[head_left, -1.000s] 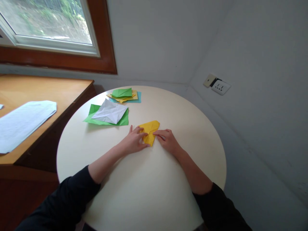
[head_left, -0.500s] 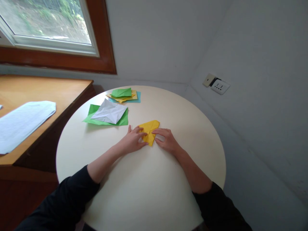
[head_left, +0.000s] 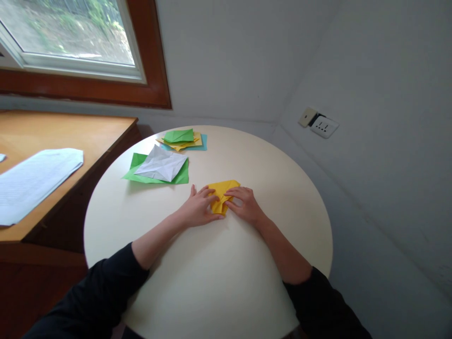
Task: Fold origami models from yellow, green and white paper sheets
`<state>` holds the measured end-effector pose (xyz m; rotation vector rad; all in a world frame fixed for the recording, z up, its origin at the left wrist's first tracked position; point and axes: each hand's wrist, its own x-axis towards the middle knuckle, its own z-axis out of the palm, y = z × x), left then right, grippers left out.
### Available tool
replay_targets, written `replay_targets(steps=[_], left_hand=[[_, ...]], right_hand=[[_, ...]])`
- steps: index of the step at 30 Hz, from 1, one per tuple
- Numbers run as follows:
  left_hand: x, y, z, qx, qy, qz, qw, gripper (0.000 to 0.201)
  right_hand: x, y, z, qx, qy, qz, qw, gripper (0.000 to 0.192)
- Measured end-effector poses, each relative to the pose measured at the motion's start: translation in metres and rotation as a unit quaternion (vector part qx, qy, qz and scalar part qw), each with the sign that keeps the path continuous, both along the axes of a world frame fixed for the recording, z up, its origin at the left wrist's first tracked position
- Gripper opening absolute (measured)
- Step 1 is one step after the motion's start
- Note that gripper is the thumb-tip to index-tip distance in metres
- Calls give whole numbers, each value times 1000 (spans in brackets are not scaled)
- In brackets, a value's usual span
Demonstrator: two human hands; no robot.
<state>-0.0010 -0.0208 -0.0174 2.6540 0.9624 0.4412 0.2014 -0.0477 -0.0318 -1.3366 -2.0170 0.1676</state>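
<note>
A folded yellow paper (head_left: 222, 190) lies on the round white table (head_left: 208, 278), a little past its middle. My left hand (head_left: 199, 207) rests on the paper's left side, with fingertips pinching its lower part. My right hand (head_left: 245, 205) holds the paper's right side, fingers on its top layer. Both hands meet over the paper and hide its lower half. Black sleeves cover both of my forearms near the table's front edge.
A creased white sheet (head_left: 160, 164) lies on a green sheet (head_left: 181, 178) at the table's back left. Behind them sits a small stack of green, yellow and blue papers (head_left: 181, 139). A wooden desk (head_left: 63, 136) with a printed sheet (head_left: 31, 181) stands to the left.
The yellow paper has changed shape: its top part has spread to the right and its lower point is gathered between my fingers. Both hands have closed in over it.
</note>
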Motion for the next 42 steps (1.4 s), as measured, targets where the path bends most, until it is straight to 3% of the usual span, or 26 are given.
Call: replay_targets(steps=[11,22,34,42], left_hand=[[7,-4,-4,-20,0,12,1000,13],[-2,11,-6,-91,-30,33,995,43],[-2,15,-8,-89,-65,71,991,37],[-3,16,-10,-93,-78,76,990,33]], right_hand=[[-1,2,0,-24,-12,-30,999,13],[6,6,-1,-58,24,-88,994,19],[12,8,-7,-82,140,-104,981,32],[11,6,-4,-94,173,-120,973,23]])
